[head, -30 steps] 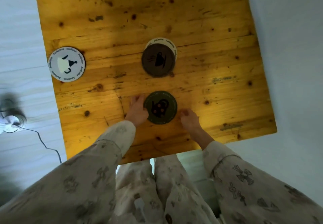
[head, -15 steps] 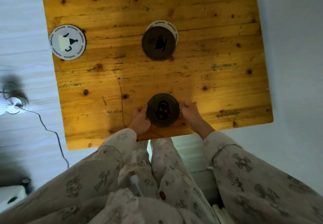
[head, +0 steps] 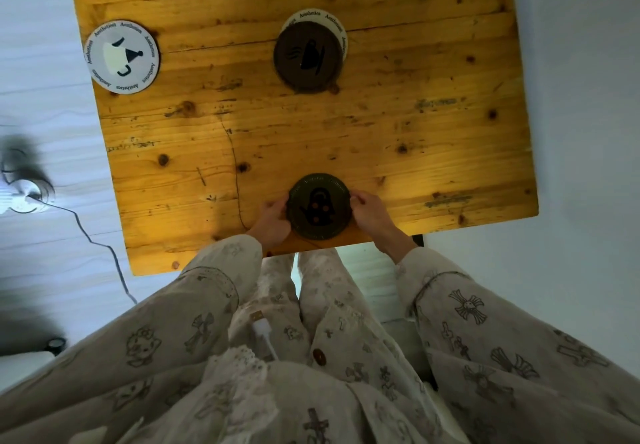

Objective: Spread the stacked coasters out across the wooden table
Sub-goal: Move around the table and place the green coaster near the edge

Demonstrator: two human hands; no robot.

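You have the dark teapot coaster (head: 318,206) bracketed at the near edge of the wooden table (head: 433,138), your left hand (head: 272,223) curled against its left rim and your right hand (head: 367,211) against its right rim, fingers bent and pinching it between them. It sits just beside the table's lip, and that is the danger: one more tug toward you and it could slide off into your lap. Up the board, the dark cup coaster (head: 306,57) lies on top of a white coaster (head: 337,27) peeking out behind it, so that pair is not yet separated. The white coaster on the left (head: 121,57) lies close to the far-left edge, well apart from the others. Whether the teapot coaster is lifted or flat, you cannot tell from here.
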